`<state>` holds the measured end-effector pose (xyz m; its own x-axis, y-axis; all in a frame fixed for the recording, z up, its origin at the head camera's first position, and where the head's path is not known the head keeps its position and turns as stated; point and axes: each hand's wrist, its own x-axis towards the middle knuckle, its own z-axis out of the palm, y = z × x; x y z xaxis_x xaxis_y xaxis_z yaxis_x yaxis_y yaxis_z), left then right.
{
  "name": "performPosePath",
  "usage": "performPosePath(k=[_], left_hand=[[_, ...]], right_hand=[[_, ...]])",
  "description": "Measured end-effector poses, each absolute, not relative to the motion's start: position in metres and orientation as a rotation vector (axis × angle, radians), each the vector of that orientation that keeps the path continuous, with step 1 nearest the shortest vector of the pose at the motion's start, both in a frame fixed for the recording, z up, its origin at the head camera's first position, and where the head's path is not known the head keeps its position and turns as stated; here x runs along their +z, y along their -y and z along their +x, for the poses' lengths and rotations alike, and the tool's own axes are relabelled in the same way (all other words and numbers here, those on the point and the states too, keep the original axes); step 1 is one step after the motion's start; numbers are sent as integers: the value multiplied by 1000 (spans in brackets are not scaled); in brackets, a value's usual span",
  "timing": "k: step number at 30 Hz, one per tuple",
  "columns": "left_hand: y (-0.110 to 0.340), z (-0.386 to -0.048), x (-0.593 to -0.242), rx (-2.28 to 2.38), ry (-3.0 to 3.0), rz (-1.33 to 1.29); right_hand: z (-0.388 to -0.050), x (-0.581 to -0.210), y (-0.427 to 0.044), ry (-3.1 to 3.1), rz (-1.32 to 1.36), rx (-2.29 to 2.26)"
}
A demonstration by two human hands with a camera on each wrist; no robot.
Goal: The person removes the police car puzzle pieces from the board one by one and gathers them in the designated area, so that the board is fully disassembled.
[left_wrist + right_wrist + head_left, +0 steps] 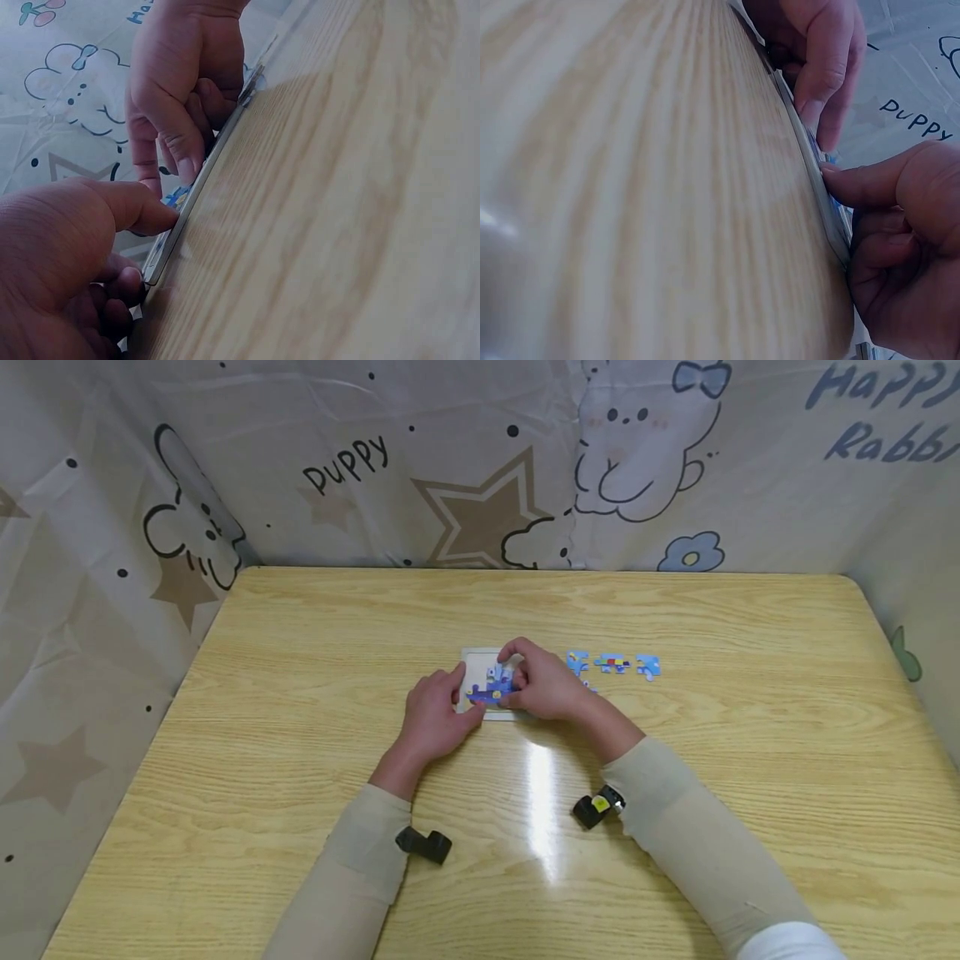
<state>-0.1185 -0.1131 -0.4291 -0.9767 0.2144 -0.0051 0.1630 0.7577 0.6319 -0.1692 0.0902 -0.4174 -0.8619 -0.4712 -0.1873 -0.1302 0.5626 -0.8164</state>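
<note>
A pale puzzle tray lies on the table with blue and purple jigsaw pieces joined inside it. My left hand grips the tray at its left side, the thumb over the front rim and the other fingers along the left edge. Over the tray's right part, my right hand has thumb and forefinger bent down onto a blue puzzle piece; the hand hides much of that piece. Both wrist views show the thumbs low at the tray's edge.
Right of the tray lie several loose puzzle pieces, one partly behind the right hand. The wooden table ends at a printed cloth at the back and sides. Light glares off the tabletop in front of the tray.
</note>
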Motion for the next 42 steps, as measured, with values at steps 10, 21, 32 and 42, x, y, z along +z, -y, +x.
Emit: performPosePath(k=[10,21,32,42], left_hand=[[113,-118,-428,1032,-2868,311],[114,-119,-431,1039,-2884,317],[114,-119,-430,1029,-2880,314],[113,-119,-431,1022,-2897,333]], right_hand=[[-171,-421,-89,-2427,-525,-1217],[-170,-419,-90,-2433,-481,-1221],[-172,-420,-90,-2458,-428,-1167],[-172,-420,-90,-2451,-455,-1139]])
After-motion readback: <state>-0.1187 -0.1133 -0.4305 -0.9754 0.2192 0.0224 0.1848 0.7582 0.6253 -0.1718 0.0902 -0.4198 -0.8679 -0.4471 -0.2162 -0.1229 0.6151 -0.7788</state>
